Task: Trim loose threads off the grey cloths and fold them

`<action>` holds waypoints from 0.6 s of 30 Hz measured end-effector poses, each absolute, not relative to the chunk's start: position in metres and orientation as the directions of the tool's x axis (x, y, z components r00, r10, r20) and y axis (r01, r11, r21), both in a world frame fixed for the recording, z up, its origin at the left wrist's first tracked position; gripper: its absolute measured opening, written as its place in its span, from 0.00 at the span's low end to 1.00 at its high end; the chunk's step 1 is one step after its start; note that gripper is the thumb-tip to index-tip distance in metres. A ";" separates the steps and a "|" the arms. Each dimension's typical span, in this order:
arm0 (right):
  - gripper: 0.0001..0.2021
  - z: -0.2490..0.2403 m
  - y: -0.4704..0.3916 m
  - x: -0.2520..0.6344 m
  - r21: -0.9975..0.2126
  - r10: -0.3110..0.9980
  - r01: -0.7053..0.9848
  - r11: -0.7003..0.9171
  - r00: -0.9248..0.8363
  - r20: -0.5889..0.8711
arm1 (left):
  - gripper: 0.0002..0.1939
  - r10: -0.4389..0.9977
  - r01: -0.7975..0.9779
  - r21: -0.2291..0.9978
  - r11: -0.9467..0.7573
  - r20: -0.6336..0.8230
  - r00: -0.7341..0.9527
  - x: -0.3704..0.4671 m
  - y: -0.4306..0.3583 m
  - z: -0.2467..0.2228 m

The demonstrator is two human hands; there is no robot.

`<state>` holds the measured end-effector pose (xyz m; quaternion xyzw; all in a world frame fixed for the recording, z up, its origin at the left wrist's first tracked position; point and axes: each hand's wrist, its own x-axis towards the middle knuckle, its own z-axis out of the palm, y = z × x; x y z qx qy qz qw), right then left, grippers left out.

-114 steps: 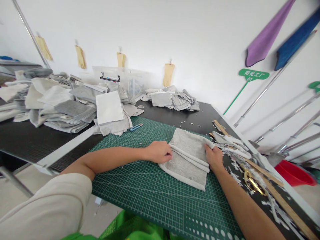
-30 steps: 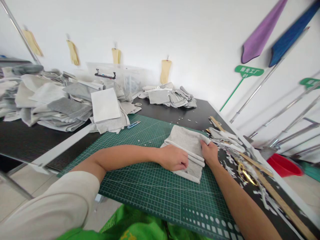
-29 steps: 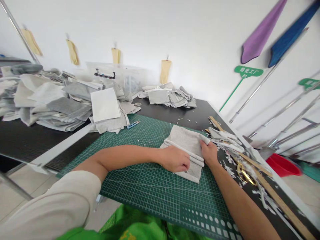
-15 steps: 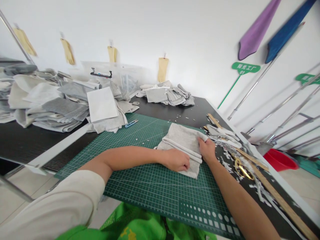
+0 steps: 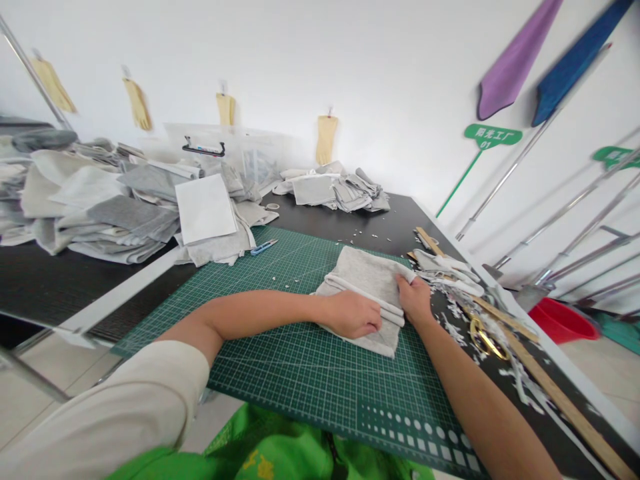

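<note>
A piece of light grey knit cloth (image 5: 364, 267) lies on the green cutting mat (image 5: 300, 363), with raised folds running across its middle. My left hand (image 5: 356, 315) rests on the lower left part of this cloth, fingers curled in; whatever may be under or inside them is hidden. At the cloth's right edge, my right hand (image 5: 414, 299) pinches the fabric between thumb and fingers. A blue utility knife (image 5: 263, 247) lies near the mat's far left edge, apart from both hands.
Piles of grey and white cloth (image 5: 125, 220) cover the left table, and another pile (image 5: 333, 190) sits at the back. Along the right edge lie gold-handled scissors (image 5: 487, 339), wooden strips (image 5: 555, 393) and cloth scraps. A red dustpan (image 5: 563, 320) stands beyond.
My left hand has shifted slightly up and away from me over the cloth, fingers still curled. My right hand and the cloth's right edge look unchanged.
</note>
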<state>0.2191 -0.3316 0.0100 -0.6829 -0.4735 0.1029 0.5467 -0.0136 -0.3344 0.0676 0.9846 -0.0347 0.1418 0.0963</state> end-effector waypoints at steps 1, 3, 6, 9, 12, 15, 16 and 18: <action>0.20 0.009 -0.331 0.220 -0.845 0.760 0.532 0.047 0.530 0.376 | 0.08 -0.017 -0.084 0.207 -0.975 0.305 0.952 -0.019 -0.334 0.076; 0.20 0.008 -0.331 0.221 -0.850 0.762 0.525 0.049 0.530 0.371 | 0.07 0.018 -0.065 0.247 -0.967 0.316 0.949 -0.032 -0.330 0.094; 0.21 0.006 -0.330 0.221 -0.858 0.767 0.510 0.053 0.529 0.362 | 0.07 0.102 0.047 0.225 -0.973 0.238 0.966 -0.057 -0.320 0.118; 0.22 0.007 -0.330 0.221 -0.863 0.768 0.502 0.052 0.533 0.356 | 0.06 0.190 0.176 0.155 -0.972 0.076 0.979 -0.082 -0.306 0.126; 0.21 0.008 -0.330 0.220 -0.865 0.763 0.501 0.039 0.543 0.350 | 0.06 0.250 0.255 0.067 -0.965 -0.083 0.965 -0.104 -0.290 0.117; 0.21 0.009 -0.330 0.220 -0.863 0.759 0.505 0.023 0.553 0.344 | 0.07 0.343 0.351 0.014 -0.936 -0.180 0.922 -0.122 -0.273 0.102; 0.21 0.009 -0.330 0.220 -0.862 0.758 0.506 0.019 0.555 0.342 | 0.07 0.401 0.408 -0.001 -0.913 -0.184 0.897 -0.127 -0.266 0.097; 0.21 0.008 -0.330 0.221 -0.860 0.755 0.509 0.011 0.560 0.341 | 0.08 0.505 0.510 -0.008 -0.860 -0.156 0.849 -0.136 -0.253 0.090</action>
